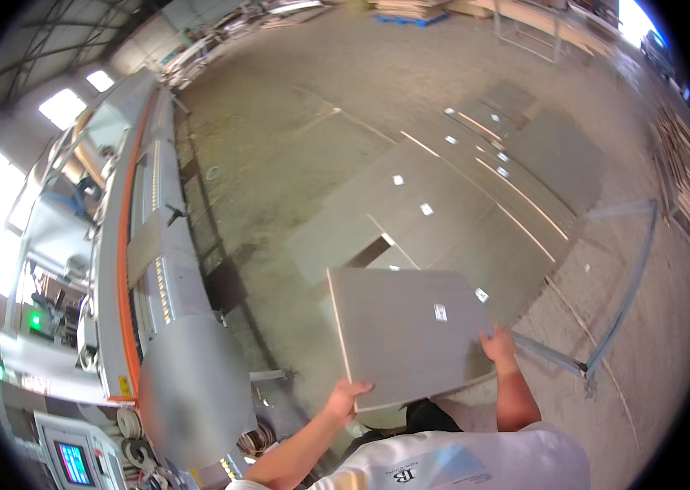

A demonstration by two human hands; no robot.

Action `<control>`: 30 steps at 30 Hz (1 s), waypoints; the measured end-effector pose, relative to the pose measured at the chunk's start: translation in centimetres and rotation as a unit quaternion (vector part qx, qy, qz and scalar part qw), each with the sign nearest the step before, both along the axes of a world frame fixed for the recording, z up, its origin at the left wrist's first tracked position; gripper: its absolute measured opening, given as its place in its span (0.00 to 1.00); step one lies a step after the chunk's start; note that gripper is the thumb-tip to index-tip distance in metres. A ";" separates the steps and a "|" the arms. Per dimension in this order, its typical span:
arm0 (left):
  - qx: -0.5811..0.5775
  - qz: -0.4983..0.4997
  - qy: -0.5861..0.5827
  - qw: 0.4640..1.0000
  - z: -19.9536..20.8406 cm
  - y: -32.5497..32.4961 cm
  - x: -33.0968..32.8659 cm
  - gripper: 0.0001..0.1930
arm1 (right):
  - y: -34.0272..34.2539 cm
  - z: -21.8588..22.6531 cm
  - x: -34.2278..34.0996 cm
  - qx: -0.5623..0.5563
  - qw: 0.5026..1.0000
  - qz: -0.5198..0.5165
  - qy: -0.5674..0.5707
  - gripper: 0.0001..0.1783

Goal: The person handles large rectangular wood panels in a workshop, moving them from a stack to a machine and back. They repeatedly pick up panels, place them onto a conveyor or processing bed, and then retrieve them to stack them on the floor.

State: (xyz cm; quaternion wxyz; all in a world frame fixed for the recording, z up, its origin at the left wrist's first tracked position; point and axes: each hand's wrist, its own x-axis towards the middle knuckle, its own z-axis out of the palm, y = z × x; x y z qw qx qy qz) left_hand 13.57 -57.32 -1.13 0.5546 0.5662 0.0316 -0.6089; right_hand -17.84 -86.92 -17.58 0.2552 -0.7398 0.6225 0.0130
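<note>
A flat grey-brown board (pixel 398 339) with a pale left edge and a small white label is held in front of my body, over the floor. My left hand (pixel 349 398) is closed on its near left corner, with the thumb on the upper face. On the right side, my right hand (pixel 498 345) grips the edge of the board near its near right corner. The fingers of both hands are partly hidden under the board.
Several similar labelled panels (pixel 476 216) lie spread on the floor ahead. Along my left runs a long machine (pixel 169 229) with an orange stripe and a lit control screen (pixel 74 463). A grey metal frame (pixel 618 314) lies at right. Leaning boards (pixel 676 155) stand beyond it.
</note>
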 end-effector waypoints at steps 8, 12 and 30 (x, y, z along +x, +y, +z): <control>-0.017 0.141 -0.018 0.990 3.8 24.4 1.5 0.15 | 11.0 -5.2 7.6 0.186 0.977 0.067 0.081 0.42; -0.047 0.202 -0.031 0.978 2.9 35.8 1.8 0.16 | 17.8 -10.8 11.9 0.272 0.959 -0.005 -0.073 0.44; -0.239 0.780 0.040 0.577 -8.9 64.1 -4.6 0.29 | 47.2 3.5 36.2 0.291 0.925 0.018 -0.243 0.33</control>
